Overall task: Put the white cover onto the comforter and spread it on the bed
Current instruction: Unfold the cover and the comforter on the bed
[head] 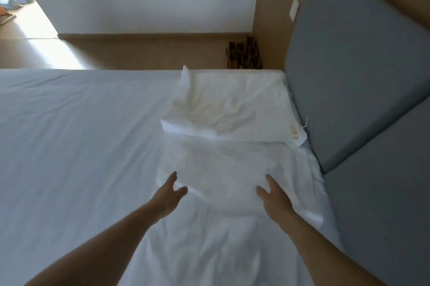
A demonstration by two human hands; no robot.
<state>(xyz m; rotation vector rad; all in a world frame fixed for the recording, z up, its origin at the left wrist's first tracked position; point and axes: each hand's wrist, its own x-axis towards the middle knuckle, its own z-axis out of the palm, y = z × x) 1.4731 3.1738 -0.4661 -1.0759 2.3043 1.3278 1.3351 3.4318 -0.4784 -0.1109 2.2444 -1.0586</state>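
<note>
A white cover (216,169) lies in a long strip down the right side of the bed, beside the headboard. Its far part is a folded stack (235,108) with one corner sticking up. Near me the cloth is unfolded and wrinkled. My left hand (168,195) hovers at the left edge of the strip with fingers spread and thumb apart, holding nothing. My right hand (275,199) is at the right side of the strip, fingers straight, over the cloth. No separate comforter can be made out.
The bed (69,134) carries a smooth pale sheet to the left. A grey padded headboard (360,76) runs along the right. Beyond the bed are a wooden ledge (139,53), a dark patterned object (244,55) and a white wall.
</note>
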